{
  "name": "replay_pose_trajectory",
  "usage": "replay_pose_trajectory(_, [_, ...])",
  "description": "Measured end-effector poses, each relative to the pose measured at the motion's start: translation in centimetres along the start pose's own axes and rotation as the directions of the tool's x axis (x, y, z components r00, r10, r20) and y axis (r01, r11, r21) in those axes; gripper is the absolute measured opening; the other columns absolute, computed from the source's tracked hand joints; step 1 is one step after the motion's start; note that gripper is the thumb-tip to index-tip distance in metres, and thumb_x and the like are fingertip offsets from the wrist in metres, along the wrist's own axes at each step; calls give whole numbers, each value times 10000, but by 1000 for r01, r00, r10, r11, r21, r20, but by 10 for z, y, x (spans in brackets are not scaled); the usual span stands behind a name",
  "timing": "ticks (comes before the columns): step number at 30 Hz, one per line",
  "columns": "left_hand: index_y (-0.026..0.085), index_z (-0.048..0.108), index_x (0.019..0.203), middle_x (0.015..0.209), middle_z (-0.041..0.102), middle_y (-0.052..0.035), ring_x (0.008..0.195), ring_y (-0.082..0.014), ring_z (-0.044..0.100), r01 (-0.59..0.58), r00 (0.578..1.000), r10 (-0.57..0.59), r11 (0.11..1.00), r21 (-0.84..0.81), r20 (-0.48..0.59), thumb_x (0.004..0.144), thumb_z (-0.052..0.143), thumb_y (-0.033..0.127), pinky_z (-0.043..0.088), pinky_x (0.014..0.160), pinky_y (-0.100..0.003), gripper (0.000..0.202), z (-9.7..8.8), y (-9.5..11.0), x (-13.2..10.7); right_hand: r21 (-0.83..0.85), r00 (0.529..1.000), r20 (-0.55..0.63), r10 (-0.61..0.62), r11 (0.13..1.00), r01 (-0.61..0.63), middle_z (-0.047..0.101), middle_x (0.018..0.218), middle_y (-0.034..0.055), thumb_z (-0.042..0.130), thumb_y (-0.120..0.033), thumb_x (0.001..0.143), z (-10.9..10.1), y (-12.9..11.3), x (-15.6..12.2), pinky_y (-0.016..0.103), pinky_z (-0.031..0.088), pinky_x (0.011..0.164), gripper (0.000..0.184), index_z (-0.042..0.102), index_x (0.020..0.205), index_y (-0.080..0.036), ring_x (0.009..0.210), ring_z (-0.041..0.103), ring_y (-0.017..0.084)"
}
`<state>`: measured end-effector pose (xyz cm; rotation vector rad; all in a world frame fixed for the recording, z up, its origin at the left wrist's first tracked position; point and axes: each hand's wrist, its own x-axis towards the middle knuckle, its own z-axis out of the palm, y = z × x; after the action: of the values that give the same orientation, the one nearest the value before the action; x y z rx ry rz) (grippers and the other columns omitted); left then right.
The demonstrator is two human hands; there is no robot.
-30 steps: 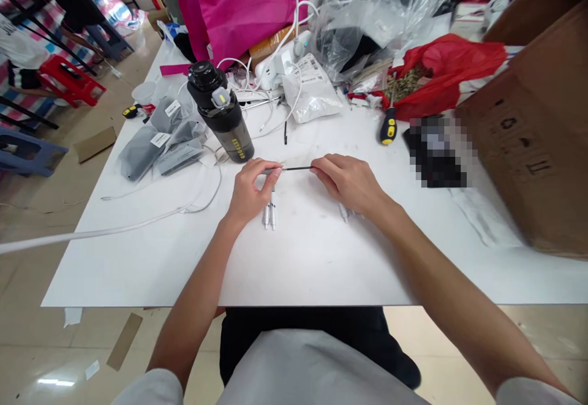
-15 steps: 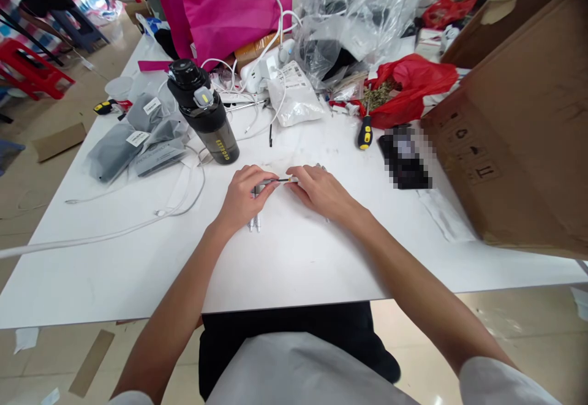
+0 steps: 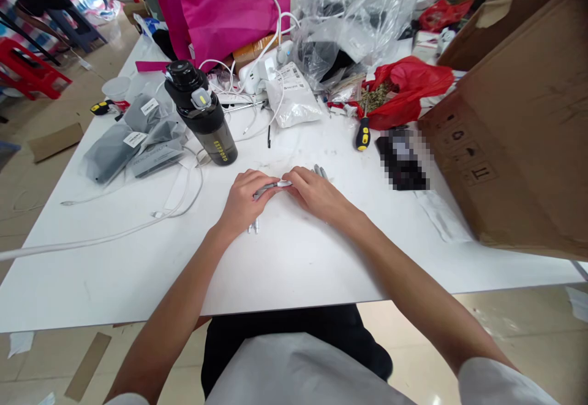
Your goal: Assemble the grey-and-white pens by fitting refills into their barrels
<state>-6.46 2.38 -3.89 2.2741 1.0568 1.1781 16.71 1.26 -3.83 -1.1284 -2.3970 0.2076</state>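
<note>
My left hand (image 3: pixel 243 200) and my right hand (image 3: pixel 316 193) meet at the middle of the white table (image 3: pixel 294 258). Both pinch a slim grey pen barrel (image 3: pixel 271 187) between their fingertips; the thin black refill seen before is hidden inside it. Two white pen parts (image 3: pixel 253 227) lie on the table just under my left hand. A few more grey pen parts (image 3: pixel 320 171) poke out behind my right hand.
A dark water bottle (image 3: pixel 202 114) stands behind my left hand. Grey packets (image 3: pixel 124 144) and white cables (image 3: pixel 179 200) lie to the left. A yellow-handled screwdriver (image 3: pixel 362 133), a red bag (image 3: pixel 404 89), a pink bag (image 3: pixel 220 7) and a big cardboard box (image 3: pixel 523 123) crowd the back and right.
My hands have drawn together. The black refill that showed between them has slid out of sight into the grey barrel. The view has shifted slightly.
</note>
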Motion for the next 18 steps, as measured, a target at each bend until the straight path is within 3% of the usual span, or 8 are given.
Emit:
replay_pose_trajectory(3, [262,829,1090,1005,823,-67,962,-244,720,2,1000,-2,1000,-1,-1,1012,776,384,529,913,-441,154,-1,1,1,56,999,-1,34,998,-34,669,1126,121,376,-241,1159,-1,1,0,355,495,781,158,532,1186,-231,939,641,250])
replay_pose_trajectory(8, [265,838,1101,977,823,-55,924,-230,721,-18,999,19,1000,8,-39,1003,791,348,524,894,-427,136,-2,0,1,-27,1000,-2,4,1000,-4,698,1095,140,340,-284,1185,-6,-2,1,383,503,807,267,596,1224,-218,975,651,275])
replay_pose_trajectory(12, [276,843,1107,985,829,-49,917,-225,724,-33,999,34,999,33,-36,1004,791,336,514,887,-426,131,-3,-2,1,82,1000,-11,23,996,-22,690,1181,146,383,-305,1183,-6,-3,0,371,518,789,224,551,1308,-223,964,664,257])
replay_pose_trajectory(18, [269,843,1114,976,826,-43,904,-214,715,-74,996,77,995,61,-52,998,798,293,505,873,-413,127,-3,-5,1,59,1000,0,21,998,-21,706,1102,125,371,-308,1191,-7,0,-1,343,479,741,218,569,1214,-220,935,658,249])
